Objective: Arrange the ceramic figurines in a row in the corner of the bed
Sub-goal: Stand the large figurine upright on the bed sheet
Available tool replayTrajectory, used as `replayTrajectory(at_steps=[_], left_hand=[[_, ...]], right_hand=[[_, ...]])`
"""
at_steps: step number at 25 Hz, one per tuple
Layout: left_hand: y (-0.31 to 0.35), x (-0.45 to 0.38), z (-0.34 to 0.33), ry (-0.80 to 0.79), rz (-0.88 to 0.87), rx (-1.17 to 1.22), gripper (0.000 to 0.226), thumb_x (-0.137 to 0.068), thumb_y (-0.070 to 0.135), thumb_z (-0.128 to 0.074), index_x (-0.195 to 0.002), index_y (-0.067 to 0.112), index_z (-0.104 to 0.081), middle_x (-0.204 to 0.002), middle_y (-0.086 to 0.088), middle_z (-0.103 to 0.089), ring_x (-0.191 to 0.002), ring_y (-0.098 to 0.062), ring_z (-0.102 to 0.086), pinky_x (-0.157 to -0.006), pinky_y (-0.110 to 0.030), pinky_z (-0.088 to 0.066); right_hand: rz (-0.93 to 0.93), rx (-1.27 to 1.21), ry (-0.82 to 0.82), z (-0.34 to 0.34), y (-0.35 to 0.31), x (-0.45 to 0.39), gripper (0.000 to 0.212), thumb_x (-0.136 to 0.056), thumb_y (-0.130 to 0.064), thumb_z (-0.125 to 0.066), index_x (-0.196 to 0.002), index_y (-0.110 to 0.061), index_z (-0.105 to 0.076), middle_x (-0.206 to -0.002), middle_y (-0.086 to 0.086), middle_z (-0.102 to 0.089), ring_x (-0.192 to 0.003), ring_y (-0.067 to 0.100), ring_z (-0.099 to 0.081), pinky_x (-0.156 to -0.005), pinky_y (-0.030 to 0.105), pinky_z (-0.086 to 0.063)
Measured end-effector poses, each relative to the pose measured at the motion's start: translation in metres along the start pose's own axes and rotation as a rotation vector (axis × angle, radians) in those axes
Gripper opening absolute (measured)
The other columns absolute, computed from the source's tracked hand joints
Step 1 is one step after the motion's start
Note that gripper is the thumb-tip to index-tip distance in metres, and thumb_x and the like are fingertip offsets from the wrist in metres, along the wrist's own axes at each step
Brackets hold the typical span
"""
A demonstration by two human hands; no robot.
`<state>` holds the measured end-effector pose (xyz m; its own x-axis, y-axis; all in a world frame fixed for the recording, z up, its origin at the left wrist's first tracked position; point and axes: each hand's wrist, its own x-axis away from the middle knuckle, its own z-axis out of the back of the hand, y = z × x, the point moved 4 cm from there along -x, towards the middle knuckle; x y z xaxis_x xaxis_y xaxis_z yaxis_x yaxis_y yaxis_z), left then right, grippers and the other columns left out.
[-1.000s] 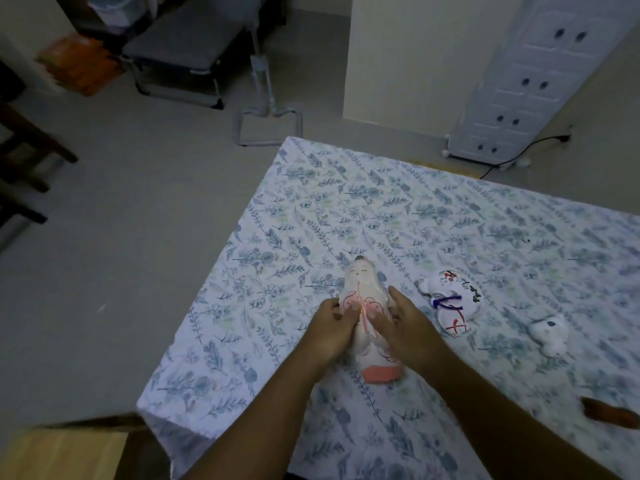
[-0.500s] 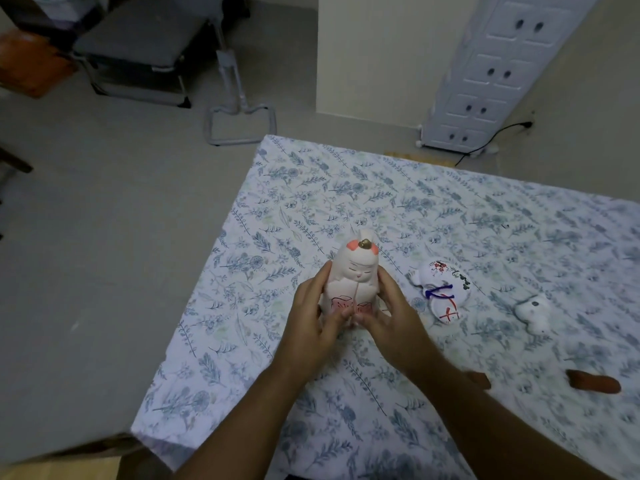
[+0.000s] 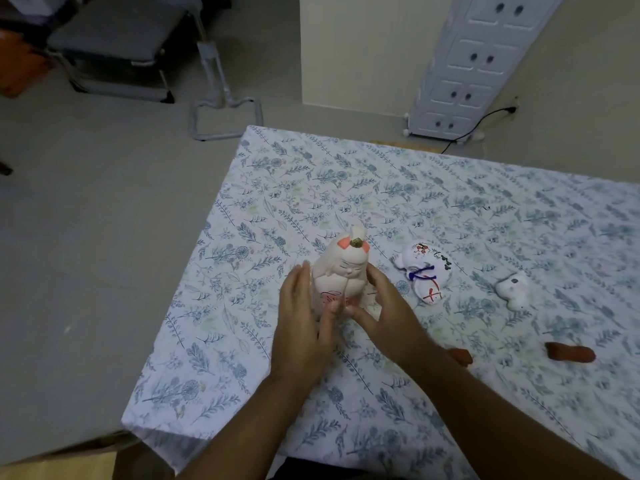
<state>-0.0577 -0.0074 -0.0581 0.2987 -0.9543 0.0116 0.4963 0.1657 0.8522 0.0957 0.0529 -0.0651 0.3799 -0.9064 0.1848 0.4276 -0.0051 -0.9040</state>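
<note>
Nearest the camera, two bare forearms reach forward over the bed, which is covered by a white sheet printed with blue-grey leaves and flowers. The left hand and the right hand cup a white ceramic doll figurine from either side, fingers extended and held close together along its flanks, the thumbs meeting low at its front; whether the palms press it firmly cannot be told. The figurine stands upright on the sheet near the bed's left edge, showing a painted face, orange patches on the head, a small gold ornament on top and red marks low on the body. To the right of the right wrist lies a small brown piece, partly hidden by the arm, and further right a longer brown figurine lies on its side. Just beyond the right hand, a flat white figurine with red, blue and green painted marks lies on the sheet, and a small white animal figurine lies well to its right. Past the bed's far corner, the grey floor holds a metal stand base, a dark folding cot, and a white plastic cabinet against the wall with a black cable beside it.
</note>
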Motion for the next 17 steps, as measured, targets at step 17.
replayTrajectory(at_steps=[17], left_hand=[[0.049,-0.048,-0.202,-0.344,0.254,-0.263,0.08,-0.099,0.056,-0.043,-0.16,0.029,0.001,-0.168,-0.015,0.005,-0.155,-0.03,0.004,-0.124,-0.048,-0.009]], right_hand=[[-0.414,0.378,0.546,0.216,0.152,0.044,0.067,-0.09,-0.034,-0.069,-0.149,-0.017,-0.041,-0.145,0.016,-0.052,-0.136,0.034,-0.044,-0.115,0.049,-0.031]])
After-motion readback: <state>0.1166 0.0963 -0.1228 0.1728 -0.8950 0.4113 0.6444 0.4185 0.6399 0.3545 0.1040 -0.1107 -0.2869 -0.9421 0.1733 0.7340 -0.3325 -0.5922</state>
